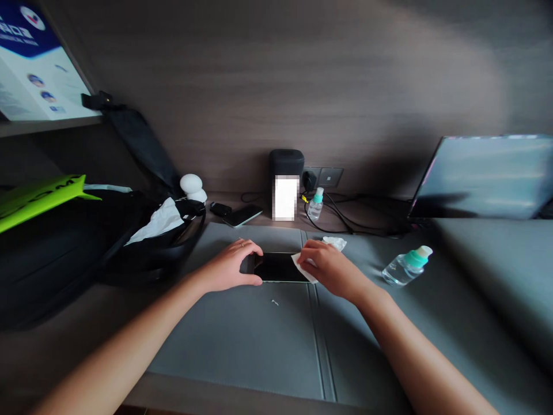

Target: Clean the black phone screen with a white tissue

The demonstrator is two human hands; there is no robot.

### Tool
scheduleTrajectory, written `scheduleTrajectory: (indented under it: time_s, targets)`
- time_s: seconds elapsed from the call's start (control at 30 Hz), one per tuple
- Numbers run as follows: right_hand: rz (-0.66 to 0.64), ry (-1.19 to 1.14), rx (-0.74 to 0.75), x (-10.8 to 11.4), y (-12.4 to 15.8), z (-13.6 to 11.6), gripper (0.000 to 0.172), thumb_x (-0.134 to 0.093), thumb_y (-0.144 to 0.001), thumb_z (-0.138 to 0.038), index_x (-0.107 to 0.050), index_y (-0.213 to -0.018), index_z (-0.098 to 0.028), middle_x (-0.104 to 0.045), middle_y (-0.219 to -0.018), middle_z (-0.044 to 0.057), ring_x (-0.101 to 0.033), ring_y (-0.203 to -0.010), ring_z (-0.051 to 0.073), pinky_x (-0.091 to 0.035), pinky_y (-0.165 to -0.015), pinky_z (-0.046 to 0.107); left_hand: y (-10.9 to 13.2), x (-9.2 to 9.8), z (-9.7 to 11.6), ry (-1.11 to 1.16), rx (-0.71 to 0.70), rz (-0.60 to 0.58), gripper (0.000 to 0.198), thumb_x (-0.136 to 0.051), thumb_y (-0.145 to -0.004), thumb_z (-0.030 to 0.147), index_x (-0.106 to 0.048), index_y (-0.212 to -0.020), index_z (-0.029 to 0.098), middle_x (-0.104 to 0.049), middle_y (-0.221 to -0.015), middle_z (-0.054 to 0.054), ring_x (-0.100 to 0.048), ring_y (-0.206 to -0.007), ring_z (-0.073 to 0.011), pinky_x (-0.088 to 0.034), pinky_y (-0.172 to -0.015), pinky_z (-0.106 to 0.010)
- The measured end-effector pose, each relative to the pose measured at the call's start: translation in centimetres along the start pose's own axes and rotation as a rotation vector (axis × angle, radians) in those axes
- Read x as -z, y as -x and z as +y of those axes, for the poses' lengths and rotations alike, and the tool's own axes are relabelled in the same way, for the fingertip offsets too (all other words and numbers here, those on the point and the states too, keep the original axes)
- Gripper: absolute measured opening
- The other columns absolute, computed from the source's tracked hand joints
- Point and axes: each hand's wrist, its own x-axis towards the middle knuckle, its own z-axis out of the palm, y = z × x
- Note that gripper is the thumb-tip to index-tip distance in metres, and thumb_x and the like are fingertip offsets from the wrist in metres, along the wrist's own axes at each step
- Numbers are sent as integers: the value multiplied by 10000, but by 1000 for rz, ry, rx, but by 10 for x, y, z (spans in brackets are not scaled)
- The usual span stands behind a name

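A dark phone (pixel 279 267) lies sideways on the grey mat (pixel 242 334), its black screen facing up. My left hand (pixel 233 266) grips its left end, thumb on the near edge and fingers on the far edge. Pressed against the right end of the screen is a white wipe (pixel 306 270), pinched under the curled fingers of my right hand (pixel 323 265). Just behind my right hand sits a crumpled white tissue (pixel 336 243). A tiny white scrap (pixel 275 302) rests on the mat in front of the phone.
One clear bottle with a teal cap (pixel 404 268) stands at right, another (pixel 315 206) by the cables. Behind are a black speaker-like object (pixel 286 158), a second dark device (pixel 243 215) and a white rounded object (pixel 192 187). A black bag (pixel 64 259) is left, a laptop (pixel 484 178) right.
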Motion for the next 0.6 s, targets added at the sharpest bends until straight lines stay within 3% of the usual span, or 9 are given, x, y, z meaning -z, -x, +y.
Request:
scheduleTrajectory:
  time_s: [0.17,0.4,0.6]
  targets:
    - [-31,-62,71,0,0,-6,178,-561,-926,-135,-673,-798,-185,-598,-853,42,-568,-769,155,-414,-727,267,0,0,0,-11,-9,3,453,-785,-743,297,-561,-1137,278,-601,-1179,-28,-531,-1160,-259,-426,-1005,-416]
    - [42,33,-32,-14,-7,-6,182,-522,-957,-165,-661,-839,-181,-602,-882,50,-571,-837,176,-391,-752,287,-1,0,-1,10,-19,-8,398,-781,-755,308,-574,-1094,275,-594,-1201,-30,-532,-1164,-246,-427,-1008,-402]
    - [2,43,-27,-7,-2,-4,175,-532,-946,-154,-655,-822,-173,-594,-875,53,-551,-777,162,-380,-736,280,-1,1,0,2,-33,-5,369,-783,-760,312,-578,-1063,265,-602,-1189,-23,-535,-1153,-238,-426,-1004,-393]
